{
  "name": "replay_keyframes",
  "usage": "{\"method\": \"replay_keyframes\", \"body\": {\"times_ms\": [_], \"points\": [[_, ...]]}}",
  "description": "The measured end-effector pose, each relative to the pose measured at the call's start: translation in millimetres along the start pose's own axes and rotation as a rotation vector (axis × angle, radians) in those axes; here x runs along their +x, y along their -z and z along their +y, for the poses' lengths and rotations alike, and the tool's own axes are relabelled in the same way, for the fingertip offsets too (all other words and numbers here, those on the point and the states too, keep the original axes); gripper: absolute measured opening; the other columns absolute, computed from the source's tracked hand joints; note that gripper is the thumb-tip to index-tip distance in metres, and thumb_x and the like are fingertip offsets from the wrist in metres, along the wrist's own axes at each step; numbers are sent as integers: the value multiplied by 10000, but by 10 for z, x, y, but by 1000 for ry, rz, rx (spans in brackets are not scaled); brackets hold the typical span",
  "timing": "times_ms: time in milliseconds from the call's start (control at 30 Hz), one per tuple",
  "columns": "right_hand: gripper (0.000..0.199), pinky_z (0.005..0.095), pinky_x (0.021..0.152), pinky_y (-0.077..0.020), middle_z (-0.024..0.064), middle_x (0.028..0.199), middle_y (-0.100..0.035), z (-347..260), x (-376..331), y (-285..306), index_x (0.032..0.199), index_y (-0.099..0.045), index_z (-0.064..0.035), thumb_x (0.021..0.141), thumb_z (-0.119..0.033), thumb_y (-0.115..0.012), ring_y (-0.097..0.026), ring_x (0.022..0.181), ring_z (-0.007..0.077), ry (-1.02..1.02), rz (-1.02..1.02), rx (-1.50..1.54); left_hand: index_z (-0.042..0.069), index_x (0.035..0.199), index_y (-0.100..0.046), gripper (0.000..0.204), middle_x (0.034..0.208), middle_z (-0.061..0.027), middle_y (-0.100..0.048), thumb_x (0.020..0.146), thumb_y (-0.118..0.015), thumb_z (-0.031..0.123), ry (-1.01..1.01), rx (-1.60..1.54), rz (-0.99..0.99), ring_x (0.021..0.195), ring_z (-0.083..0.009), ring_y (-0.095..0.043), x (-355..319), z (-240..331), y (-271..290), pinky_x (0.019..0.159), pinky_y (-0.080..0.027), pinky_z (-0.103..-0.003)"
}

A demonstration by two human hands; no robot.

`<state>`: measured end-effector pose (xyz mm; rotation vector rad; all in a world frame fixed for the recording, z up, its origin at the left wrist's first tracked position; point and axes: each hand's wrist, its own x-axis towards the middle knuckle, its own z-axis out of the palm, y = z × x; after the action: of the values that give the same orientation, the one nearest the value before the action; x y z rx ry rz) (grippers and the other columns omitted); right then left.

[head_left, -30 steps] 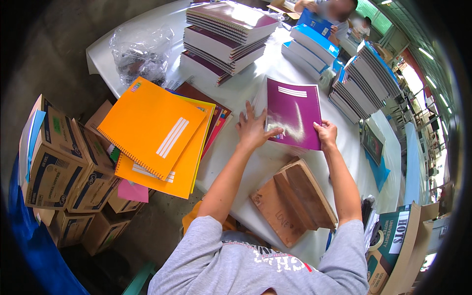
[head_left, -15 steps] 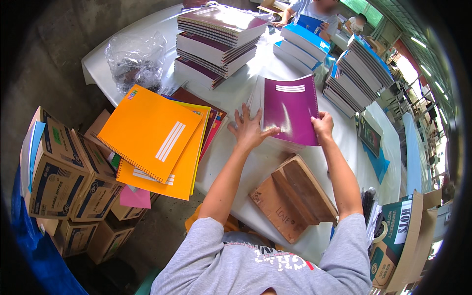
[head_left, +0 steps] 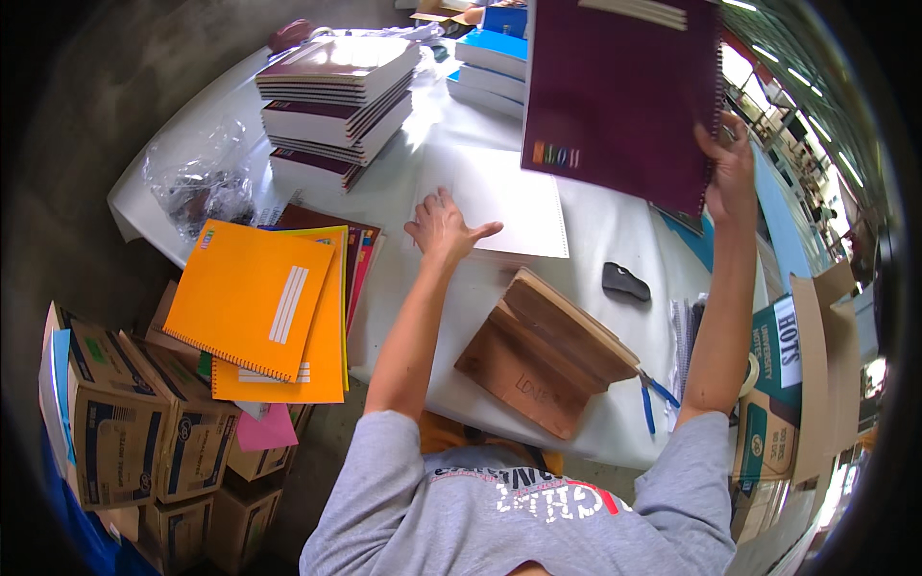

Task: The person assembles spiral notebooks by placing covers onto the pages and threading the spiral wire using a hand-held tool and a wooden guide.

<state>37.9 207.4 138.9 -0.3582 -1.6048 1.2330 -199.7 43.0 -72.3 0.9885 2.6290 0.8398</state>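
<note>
My right hand grips the right edge of a dark purple notebook cover and holds it raised high above the table. My left hand rests flat, fingers spread, on the left edge of a white stack of pages lying on the white table. An angled wooden stand sits at the near table edge, between my forearms.
Stacks of purple notebooks and blue notebooks fill the far side. Orange and yellow notebooks lie on cardboard boxes at left. A crumpled plastic bag, a black object, blue-handled pliers and more boxes surround.
My right hand has lifted the purple cover up off the table, baring the white pages beneath. My left hand stayed pressed down on the pages.
</note>
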Motion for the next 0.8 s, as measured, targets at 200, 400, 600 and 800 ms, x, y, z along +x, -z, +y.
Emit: {"method": "replay_keyframes", "body": {"times_ms": [200,400,600,800], "points": [[337,294,850,-464,134,1037,-581,-351,-520,634,1093,-429,-23,808,62,-589,-567,948,181,78,230,87,44,1242,-457,981,1312,-150,-420,470,-844,510,150,131,-33,1227,-310,-403,542,-178,18,955,-409,-416],[286,254,852,-462,65,1012,-604,-367,-1105,1169,1098,-475,-48,844,11,-592,-570,945,125,67,322,0,23,983,-644,504,996,-198,-644,605,-810,313,46,21,79,899,-314,-637,785,-600,339,799,-511,-382],[280,254,903,-431,75,1027,-608,-319,-1345,1149,1077,-485,-47,832,16,-606,-557,965,129,120,405,-131,43,863,-682,278,884,-198,-657,755,-685,299,-75,291,268,864,-367,-635,753,-515,357,750,-512,-423],[269,261,901,-429,95,1036,-613,-315,-1401,1127,1055,-489,-55,827,27,-606,-568,968,138,195,379,-99,44,840,-681,183,981,-198,-642,827,-592,203,-152,325,309,858,-359,-639,727,-488,417,742,-512,-443]]}}
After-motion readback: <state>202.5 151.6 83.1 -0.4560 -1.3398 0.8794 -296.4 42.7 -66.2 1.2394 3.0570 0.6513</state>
